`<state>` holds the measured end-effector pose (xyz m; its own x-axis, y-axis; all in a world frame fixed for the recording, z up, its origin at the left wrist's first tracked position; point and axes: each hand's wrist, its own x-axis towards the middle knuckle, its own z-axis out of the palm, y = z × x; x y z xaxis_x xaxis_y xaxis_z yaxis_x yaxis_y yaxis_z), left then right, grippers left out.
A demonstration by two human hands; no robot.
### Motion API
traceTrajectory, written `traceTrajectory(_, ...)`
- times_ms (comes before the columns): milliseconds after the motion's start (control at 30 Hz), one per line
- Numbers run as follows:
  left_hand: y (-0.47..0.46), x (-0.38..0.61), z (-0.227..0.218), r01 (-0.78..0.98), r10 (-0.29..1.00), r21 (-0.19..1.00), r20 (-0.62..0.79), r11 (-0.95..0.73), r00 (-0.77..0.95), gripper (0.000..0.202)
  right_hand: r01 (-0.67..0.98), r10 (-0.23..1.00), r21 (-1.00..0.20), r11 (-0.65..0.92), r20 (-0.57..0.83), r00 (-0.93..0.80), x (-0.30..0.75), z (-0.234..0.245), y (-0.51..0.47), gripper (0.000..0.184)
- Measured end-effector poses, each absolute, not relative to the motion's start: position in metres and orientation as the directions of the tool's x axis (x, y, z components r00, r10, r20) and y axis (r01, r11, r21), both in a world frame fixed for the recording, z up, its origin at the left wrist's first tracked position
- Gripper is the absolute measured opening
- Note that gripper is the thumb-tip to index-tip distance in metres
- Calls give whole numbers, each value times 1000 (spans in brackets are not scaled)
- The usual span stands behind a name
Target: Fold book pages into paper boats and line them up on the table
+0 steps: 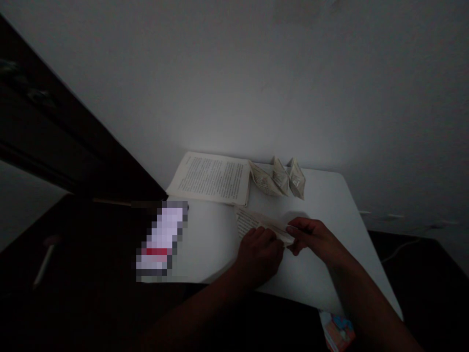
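Observation:
A partly folded sheet of printed paper [252, 218] is held between my two hands, low over the white table. My left hand [260, 252] has its fingers curled over the near side of the sheet, covering part of it. At the sheet's right end, my right hand [306, 234] pinches the paper between thumb and fingers. Beyond them stand three folded paper boats [266, 182], made from similar printed pages, close together in a row. An open stack of printed pages [214, 178] lies just left of the boats.
The white table [205, 234] stands against a pale wall. A phone with a lit, blurred screen [161, 237] rests at its left edge. A dark door [66, 117] rises at left. A colourful packet [339, 330] shows below the front edge. The room is dim.

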<state>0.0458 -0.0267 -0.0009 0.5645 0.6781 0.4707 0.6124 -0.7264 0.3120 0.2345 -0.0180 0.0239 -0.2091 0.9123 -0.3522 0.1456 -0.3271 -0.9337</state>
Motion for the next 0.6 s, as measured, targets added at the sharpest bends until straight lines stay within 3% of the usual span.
traceTrajectory(333,-22,48,4,651,799,466,302,-600,520,15,23,902,-921,-389,-386,-193,235,17,-20,39)
traceTrajectory(467,-21,49,3,645,817,507,278,-572,506,15,12,903,-916,-401,-397,-166,235,13,-23,50)
traceTrajectory(600,-21,48,2,629,824,540,280,-559,493,14,30,908,-913,-407,-408,-100,231,12,-25,45)
